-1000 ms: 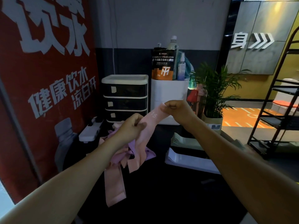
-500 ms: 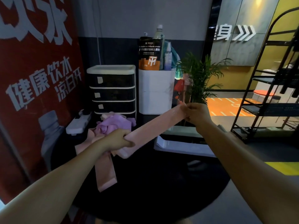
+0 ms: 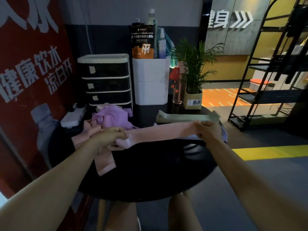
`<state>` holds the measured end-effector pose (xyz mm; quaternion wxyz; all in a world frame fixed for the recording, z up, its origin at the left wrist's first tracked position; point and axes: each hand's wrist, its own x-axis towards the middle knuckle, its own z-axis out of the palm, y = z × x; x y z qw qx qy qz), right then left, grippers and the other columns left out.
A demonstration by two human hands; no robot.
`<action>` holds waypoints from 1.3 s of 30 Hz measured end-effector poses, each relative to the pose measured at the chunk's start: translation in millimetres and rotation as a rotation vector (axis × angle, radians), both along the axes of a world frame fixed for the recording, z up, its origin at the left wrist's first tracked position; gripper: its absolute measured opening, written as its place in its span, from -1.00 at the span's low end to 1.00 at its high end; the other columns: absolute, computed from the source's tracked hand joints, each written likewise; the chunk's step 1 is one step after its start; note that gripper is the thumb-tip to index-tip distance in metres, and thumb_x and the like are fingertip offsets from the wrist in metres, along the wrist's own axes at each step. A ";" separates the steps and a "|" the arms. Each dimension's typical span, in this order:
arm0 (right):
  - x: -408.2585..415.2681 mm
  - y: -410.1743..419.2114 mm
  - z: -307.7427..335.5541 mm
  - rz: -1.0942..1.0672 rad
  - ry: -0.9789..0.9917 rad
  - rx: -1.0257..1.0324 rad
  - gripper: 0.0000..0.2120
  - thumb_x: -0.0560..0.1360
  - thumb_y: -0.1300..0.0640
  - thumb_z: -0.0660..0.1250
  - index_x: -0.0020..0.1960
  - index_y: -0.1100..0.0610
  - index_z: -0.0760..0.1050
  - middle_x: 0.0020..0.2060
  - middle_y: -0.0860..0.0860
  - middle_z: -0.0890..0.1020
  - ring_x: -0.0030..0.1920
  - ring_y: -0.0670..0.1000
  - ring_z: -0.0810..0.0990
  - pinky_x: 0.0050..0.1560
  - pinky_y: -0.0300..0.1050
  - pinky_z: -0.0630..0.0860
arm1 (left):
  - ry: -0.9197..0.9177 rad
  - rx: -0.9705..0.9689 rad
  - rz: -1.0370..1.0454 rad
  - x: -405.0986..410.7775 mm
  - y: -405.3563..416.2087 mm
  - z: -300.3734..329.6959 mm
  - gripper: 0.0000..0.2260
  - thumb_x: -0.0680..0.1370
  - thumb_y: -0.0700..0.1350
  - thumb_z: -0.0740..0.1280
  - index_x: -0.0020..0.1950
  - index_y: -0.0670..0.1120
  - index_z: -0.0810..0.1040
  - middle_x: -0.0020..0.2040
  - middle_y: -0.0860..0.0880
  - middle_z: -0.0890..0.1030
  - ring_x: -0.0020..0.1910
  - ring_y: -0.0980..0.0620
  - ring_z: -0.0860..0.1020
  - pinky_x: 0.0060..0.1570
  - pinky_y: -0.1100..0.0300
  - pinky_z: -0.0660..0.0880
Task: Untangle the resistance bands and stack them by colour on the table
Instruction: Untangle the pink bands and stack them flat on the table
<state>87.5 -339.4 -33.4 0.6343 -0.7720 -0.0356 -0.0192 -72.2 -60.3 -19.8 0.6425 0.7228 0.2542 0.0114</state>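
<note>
Fingers (image 3: 122,133) of both hands pinch pink band (image 3: 160,133) ends.

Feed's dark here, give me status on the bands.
Left hand and right hand grip pink band, pulled flat above table. Tangled pile by left hand.

My two arms are bare, with no sleeves, no watch and no bracelet. My left grip (image 3: 111,136) and right grip (image 3: 208,132) wear no gloves or rings. My knees below are bare too.
</note>
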 end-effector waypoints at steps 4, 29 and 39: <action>-5.5 -17.0 -21.3 -0.063 0.049 -0.069 -0.74 0.50 0.11 0.34 -0.28 0.25 0.58 -0.48 0.10 0.50 -0.39 0.09 0.48 -0.28 -0.04 0.52 | 0.189 -0.045 -0.055 -2.3 -9.3 -5.1 -0.88 0.50 -0.25 0.29 0.02 -0.12 0.54 -0.10 -0.12 0.60 -0.15 -0.03 0.57 -0.39 0.22 0.59; -12.4 -41.0 -43.8 -0.088 0.018 -0.313 -0.59 0.50 0.26 0.24 -0.48 0.14 0.18 -0.51 0.08 0.25 -0.44 0.01 0.20 -0.38 -0.11 0.06 | 0.105 0.419 0.118 25.7 -39.0 -38.3 -0.80 0.57 -0.10 0.26 0.11 -0.19 0.52 0.01 -0.17 0.54 -0.05 -0.10 0.50 -0.06 0.06 0.51; -17.4 -50.0 -49.5 -0.166 -0.085 -0.402 -0.80 0.51 0.26 0.30 -0.11 0.42 0.59 -0.11 0.28 0.64 -0.05 0.24 0.57 -0.15 -0.04 0.43 | 0.068 0.751 0.123 25.9 -34.8 -55.6 -0.63 0.52 -0.08 0.35 -0.43 -0.10 0.32 -0.43 -0.03 0.38 -0.30 -0.05 0.41 -0.27 0.16 0.23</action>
